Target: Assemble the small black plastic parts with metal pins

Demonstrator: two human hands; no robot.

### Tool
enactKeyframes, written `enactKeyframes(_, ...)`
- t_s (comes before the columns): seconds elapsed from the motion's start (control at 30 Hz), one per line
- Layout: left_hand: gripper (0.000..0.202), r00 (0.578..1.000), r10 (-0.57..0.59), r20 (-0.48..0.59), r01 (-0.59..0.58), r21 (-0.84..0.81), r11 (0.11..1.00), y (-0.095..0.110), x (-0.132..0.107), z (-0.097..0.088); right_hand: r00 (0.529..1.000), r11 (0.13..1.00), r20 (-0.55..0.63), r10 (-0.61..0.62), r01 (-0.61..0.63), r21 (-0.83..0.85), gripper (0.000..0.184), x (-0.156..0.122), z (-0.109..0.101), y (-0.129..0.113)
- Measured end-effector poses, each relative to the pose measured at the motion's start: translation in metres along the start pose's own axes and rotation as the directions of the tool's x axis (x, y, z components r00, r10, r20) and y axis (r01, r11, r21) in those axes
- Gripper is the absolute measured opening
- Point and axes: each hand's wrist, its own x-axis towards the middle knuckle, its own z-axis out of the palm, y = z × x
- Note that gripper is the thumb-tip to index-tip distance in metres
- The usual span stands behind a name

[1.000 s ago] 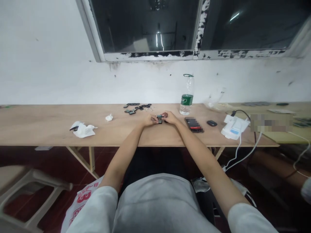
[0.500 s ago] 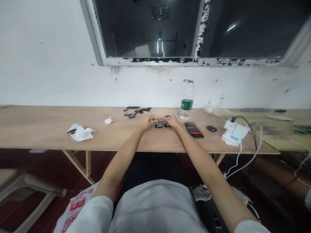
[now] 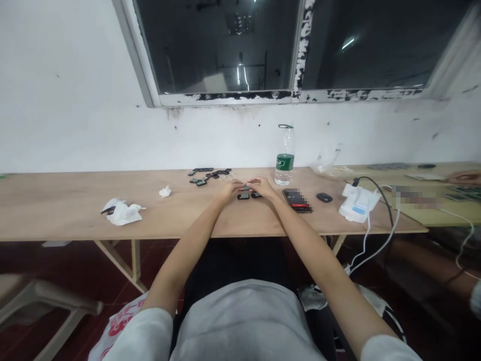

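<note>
My left hand (image 3: 230,190) and my right hand (image 3: 262,186) come together over the table, fingers closed on the edges of a small flat grey-green piece (image 3: 246,187). Its exact kind is too small to make out. Just below it on the wood lies a similar dark-rimmed piece (image 3: 243,197). Another such piece (image 3: 256,195) is partly covered by my right hand. Beyond my left hand lies a loose group of dark pieces (image 3: 215,175), with tiny pale bits (image 3: 227,177) beside it.
A water bottle (image 3: 284,163) stands behind my right hand. Rightward lie a phone (image 3: 296,200), a black oval object (image 3: 324,197) and a white box with cables (image 3: 358,204). Crumpled tissue (image 3: 126,213) lies left. Another person's hand (image 3: 466,176) is at far right.
The view has shifted slightly, and the held piece now shows a plain grey-green face, its yellowish end no longer visible. Another person's hand has appeared at the far right.
</note>
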Motion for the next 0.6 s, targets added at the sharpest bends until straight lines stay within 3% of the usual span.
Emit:
enactKeyframes(0.3,0.034,0.992,0.016,-0.125,-0.001,0.123,0.992,0.009,-0.001,0.005,0.998,0.99,-0.063,0.012,-0.003,0.141,0.043,0.005,0.003,0.003)
enactKeyframes(0.4,0.04,0.993,-0.032,-0.117,0.043,0.096,0.994,0.014,-0.001,0.003,0.997,0.985,-0.07,0.022,-0.01,0.17,0.043,0.006,0.005,0.004)
enactKeyframes(0.6,0.032,0.995,-0.074,-0.064,0.075,0.024,0.997,0.021,0.001,-0.004,0.997,0.991,-0.074,0.026,-0.016,0.131,0.044,0.007,0.008,0.003)
